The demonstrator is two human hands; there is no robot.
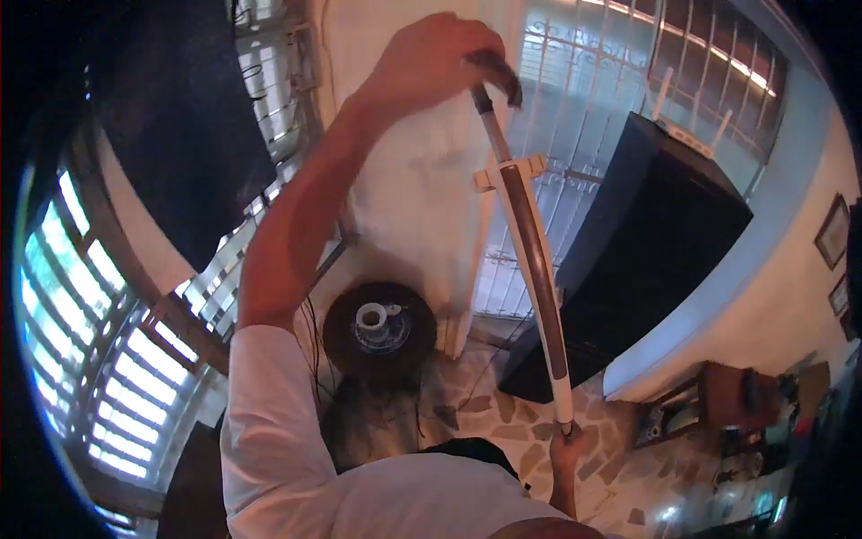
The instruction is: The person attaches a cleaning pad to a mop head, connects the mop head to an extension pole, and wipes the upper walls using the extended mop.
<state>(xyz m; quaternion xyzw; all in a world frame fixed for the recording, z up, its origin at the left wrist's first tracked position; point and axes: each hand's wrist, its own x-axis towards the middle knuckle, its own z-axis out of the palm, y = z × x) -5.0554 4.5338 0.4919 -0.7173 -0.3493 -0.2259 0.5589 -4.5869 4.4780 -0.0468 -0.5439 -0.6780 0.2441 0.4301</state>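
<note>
Sword-like piece (pixel 539 269): in the head view, strung slantwise between both hands, dark end up, pale end down.
Left hand (pixel 440 58): raised; fingers clamped on the dark upper end; a loosened grip or tired raised arm could let it tip.
Right hand (pixel 567 440): low down; fingers look closed around the pale end, though small; a slip could drop that end onto the stone-patterned floor (pixel 507 409).
Black speaker (pixel 646 225): behind the piece; contact cannot be told; a wide swing might scrape it or jolt the router (pixel 687 139) on top.
Round worktop (pixel 337 340): off to the left; a leftward sweep could topple its white cup (pixel 370 316).
</note>
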